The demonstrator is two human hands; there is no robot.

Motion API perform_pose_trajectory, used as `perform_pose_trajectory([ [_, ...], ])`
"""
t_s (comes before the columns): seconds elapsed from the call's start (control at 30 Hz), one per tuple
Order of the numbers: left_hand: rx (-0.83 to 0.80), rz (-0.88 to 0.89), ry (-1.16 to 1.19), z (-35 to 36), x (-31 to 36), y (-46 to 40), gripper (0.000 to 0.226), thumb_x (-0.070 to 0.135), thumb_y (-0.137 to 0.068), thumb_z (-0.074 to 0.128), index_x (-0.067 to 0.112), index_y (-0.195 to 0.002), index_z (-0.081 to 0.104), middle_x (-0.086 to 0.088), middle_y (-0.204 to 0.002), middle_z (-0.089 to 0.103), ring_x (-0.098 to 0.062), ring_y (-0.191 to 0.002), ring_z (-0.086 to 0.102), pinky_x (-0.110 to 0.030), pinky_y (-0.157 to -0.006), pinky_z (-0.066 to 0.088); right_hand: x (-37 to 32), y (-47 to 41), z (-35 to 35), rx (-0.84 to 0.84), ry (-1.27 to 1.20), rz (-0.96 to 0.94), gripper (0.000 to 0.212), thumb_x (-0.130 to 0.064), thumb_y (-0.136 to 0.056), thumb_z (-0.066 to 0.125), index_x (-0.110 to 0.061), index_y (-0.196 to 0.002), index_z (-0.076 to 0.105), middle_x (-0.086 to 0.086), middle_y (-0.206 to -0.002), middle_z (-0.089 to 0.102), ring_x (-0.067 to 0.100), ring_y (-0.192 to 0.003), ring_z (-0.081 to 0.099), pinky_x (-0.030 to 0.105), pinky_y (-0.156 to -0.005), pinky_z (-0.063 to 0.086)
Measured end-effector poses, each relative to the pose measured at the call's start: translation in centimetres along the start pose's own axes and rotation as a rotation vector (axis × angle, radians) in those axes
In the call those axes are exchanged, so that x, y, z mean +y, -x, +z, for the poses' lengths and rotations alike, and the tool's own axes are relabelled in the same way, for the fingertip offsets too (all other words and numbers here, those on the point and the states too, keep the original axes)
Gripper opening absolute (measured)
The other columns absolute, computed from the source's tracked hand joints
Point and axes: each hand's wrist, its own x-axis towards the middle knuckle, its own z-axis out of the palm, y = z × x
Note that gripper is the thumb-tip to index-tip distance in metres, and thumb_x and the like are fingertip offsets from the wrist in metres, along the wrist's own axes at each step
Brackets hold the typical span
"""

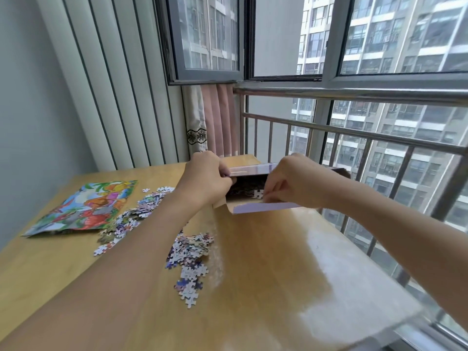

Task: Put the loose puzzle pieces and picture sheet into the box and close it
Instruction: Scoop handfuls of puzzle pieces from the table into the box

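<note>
Puzzle box (249, 190), one, at far edge of the wooden table (278, 262), lying with its open end toward the camera. Near flap (263, 207) hangs out flat, lavender inside. Upper flap (249, 170) raised. Dark interior holds pieces; one white piece (258, 193) shows plainly at the mouth.

Picture sheet (83, 207), one, colourful cartoon print, flat on the table's left side, well apart from the box.

Loose puzzle pieces: too many to count. Two main heaps: a left heap (136, 211) just beside the sheet, and a near heap (191, 259) partly hidden by the left forearm. A few strays at the edges.

Left hand (205, 177): fingers curled over the box's left end, pinching the upper flap's left corner.

Right hand (293, 182): fingers bent downward at the box mouth, tips close together just beside the white piece and touching the near flap. Whether they pinch a piece, cannot tell; tips blurred.

Behind: one steel railing (354, 133), window frames (326, 79), a pink curtain (220, 117), vertical blinds (114, 84).
</note>
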Motion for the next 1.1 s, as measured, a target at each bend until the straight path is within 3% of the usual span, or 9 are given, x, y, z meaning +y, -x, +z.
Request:
perform_pose_trajectory([
  [0.13,-0.003,0.023,-0.043,0.5,-0.1,0.7,0.016,0.02,-0.084,0.073,0.018,-0.099,0.08,0.001,-0.097,0.075,-0.019,-0.103,0.062,-0.022,-0.086,0.043,-0.2,0.6,-0.1,-0.107,-0.275,0.036,0.023,-0.025,-0.08,0.084,-0.018,-0.102,0.079,-0.011,-0.087,0.076,-0.001,-0.076,0.071,0.02,-0.077,0.058],
  [0.3,0.019,0.016,-0.044,0.7,0.1,0.8,0.018,0.022,-0.085,0.072,0.02,-0.102,0.079,-0.001,-0.107,0.074,-0.022,-0.11,0.058,-0.02,-0.083,0.036,0.0,-0.1,1.2,-0.133,-0.193,0.064,0.032,-0.04,-0.065,0.092,-0.024,-0.086,0.074,-0.01,-0.073,0.069,0.001,-0.064,0.062,0.022,-0.061,0.054],
  [0.6,0.017,0.025,-0.021,0.8,0.1,0.9,0.016,0.021,-0.084,0.074,0.018,-0.099,0.08,-0.002,-0.103,0.075,-0.021,-0.101,0.064,-0.023,-0.086,0.046,0.2,-0.5,2.6,0.192,0.144,0.085,0.021,-0.03,-0.088,0.074,-0.026,-0.069,0.065,-0.014,-0.062,0.06,0.007,-0.06,0.057,0.026,-0.056,0.047],
  [0.67,0.017,0.029,-0.022,0.9,0.1,0.9,0.016,0.02,-0.083,0.074,0.018,-0.098,0.08,-0.002,-0.102,0.075,-0.021,-0.1,0.064,-0.024,-0.086,0.047,0.0,-0.2,2.7,0.198,-0.082,0.038,0.012,-0.023,-0.089,0.075,-0.019,-0.077,0.077,-0.012,-0.069,0.069,0.005,-0.063,0.065,0.025,-0.062,0.056],
  [0.77,0.014,0.037,-0.029,0.9,0.2,0.9,0.014,0.021,-0.083,0.074,0.018,-0.095,0.08,-0.004,-0.099,0.075,-0.023,-0.098,0.065,-0.029,-0.087,0.052,-0.7,0.6,1.9,-0.05,-0.438,-0.005,0.02,-0.032,-0.094,0.068,-0.017,-0.097,0.08,-0.007,-0.077,0.073,0.004,-0.063,0.063,0.024,-0.061,0.051],
  [0.83,0.013,0.04,-0.037,0.8,0.3,0.9,0.013,0.021,-0.083,0.074,0.018,-0.093,0.081,-0.004,-0.097,0.075,-0.022,-0.097,0.065,-0.028,-0.084,0.05,-0.8,1.1,1.6,-0.263,-0.362,0.014,0.047,-0.059,-0.089,0.064,-0.023,-0.118,0.072,-0.005,-0.103,0.073,0.009,-0.083,0.064,0.032,-0.074,0.053],
  [0.9,0.021,0.025,-0.026,0.5,0.2,0.6,0.012,0.022,-0.083,0.074,0.019,-0.093,0.081,-0.001,-0.095,0.075,-0.019,-0.095,0.064,-0.023,-0.08,0.046,-0.4,1.3,1.3,-0.335,-0.1,0.023,0.071,-0.065,-0.078,0.071,-0.032,-0.14,0.056,-0.018,-0.13,0.062,0.004,-0.111,0.059,0.028,-0.097,0.049],
  [1.0,0.049,0.0,0.085,-0.7,0.3,-0.4,0.015,0.025,-0.085,0.073,0.022,-0.098,0.08,0.002,-0.089,0.074,-0.01,-0.079,0.063,-0.017,-0.075,0.049,0.1,0.8,0.0,-0.141,0.146,-0.041,0.039,-0.035,-0.096,0.063,-0.035,-0.135,0.06,-0.012,-0.121,0.07,0.008,-0.098,0.067,0.033,-0.089,0.057],
  [1.1,0.093,0.028,0.264,-2.1,1.4,-1.1,0.027,0.034,-0.091,0.066,0.027,-0.117,0.068,0.006,-0.096,0.07,-0.008,-0.079,0.061,-0.022,-0.077,0.05,0.7,0.1,-2.4,0.266,0.302,-0.078,0.034,-0.022,-0.101,0.054,-0.031,-0.132,0.064,-0.004,-0.121,0.073,0.019,-0.102,0.072,0.043,-0.087,0.059],
])
